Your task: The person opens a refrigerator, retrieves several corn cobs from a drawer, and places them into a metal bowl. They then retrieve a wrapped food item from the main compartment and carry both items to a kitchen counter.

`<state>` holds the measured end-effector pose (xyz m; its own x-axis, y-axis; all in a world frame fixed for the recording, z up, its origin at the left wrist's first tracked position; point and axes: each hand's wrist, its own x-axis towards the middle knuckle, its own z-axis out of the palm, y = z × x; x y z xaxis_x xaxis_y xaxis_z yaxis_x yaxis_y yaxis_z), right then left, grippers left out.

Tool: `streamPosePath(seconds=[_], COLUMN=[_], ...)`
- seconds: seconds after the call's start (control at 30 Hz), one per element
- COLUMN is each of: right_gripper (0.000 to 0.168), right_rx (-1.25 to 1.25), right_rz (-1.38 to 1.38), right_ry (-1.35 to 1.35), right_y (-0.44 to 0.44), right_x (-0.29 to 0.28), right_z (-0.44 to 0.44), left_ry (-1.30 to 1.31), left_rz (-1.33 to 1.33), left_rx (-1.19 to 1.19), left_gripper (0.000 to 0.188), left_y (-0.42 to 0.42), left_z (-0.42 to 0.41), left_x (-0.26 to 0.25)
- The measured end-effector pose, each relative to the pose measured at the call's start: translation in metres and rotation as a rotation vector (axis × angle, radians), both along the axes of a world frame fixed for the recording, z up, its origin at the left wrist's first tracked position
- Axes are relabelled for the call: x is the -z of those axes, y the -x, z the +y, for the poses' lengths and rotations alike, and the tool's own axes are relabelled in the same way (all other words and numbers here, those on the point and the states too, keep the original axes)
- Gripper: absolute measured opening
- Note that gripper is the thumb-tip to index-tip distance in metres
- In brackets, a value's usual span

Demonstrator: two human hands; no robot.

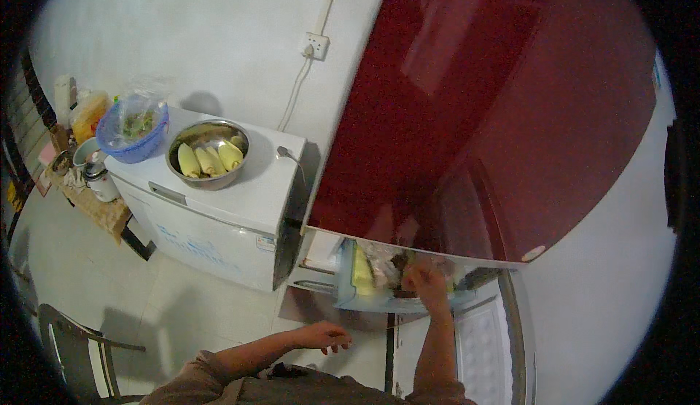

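My right hand (426,282) reaches into a pulled-out clear drawer (355,304) low in a red refrigerator (394,131). Its fingers are bent and blurred, so what they touch or hold cannot be made out. Inside the drawer, a pale yellow-green item (361,271), perhaps corn, lies beside food in clear plastic bags (384,263). Dark contents sit near the fingers. My left hand (326,335) hangs before my body, short of the drawer, with nothing in it and its fingers loosely bent.
The refrigerator's lower door (484,345) stands open at right. Left of it, a white chest freezer (219,230) bears a steel bowl (216,182) of corn in husks (188,160) and a blue plastic basket (134,151). A chair (76,323) stands at lower left.
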<state>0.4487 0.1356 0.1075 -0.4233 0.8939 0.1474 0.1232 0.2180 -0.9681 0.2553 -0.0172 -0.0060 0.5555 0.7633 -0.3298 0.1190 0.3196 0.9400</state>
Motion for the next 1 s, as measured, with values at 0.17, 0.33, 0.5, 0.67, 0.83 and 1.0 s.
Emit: streamPosePath(seconds=[0.17, 0.33, 0.5, 0.67, 0.83, 1.0], right_gripper=[0.018, 0.022, 0.021, 0.018, 0.017, 0.017], right_rx=[0.045, 0.041, 0.078, 0.11, 0.245, 0.36], right_rz=[-0.354, -0.702, -0.501, -0.474, -0.346, -0.259], right_ry=[-0.154, -0.38, -0.197, -0.302, -0.183, -0.146], right_y=[-0.051, -0.052, -0.087, -0.102, -0.133, -0.161], right_x=[0.029, -0.007, 0.011, -0.012, -0.007, 0.007], right_z=[0.054, 0.048, 0.065, 0.049, 0.042, 0.043], left_ry=[-0.062, -0.23, -0.414, -0.355, -0.317, -0.454], left_rz=[0.005, 0.005, 0.025, -0.08, -0.048, 0.172], left_rx=[-0.072, -0.124, -0.066, -0.212, -0.344, -0.434], left_gripper=[0.036, 0.028, 0.028, 0.023, 0.02, 0.018], left_y=[-0.034, -0.064, -0.074, -0.065, -0.061, -0.055], left_z=[0.001, 0.009, 0.027, 0.045, 0.066, 0.07], left_x=[-0.015, -0.03, -0.047, -0.084, -0.102, -0.111])
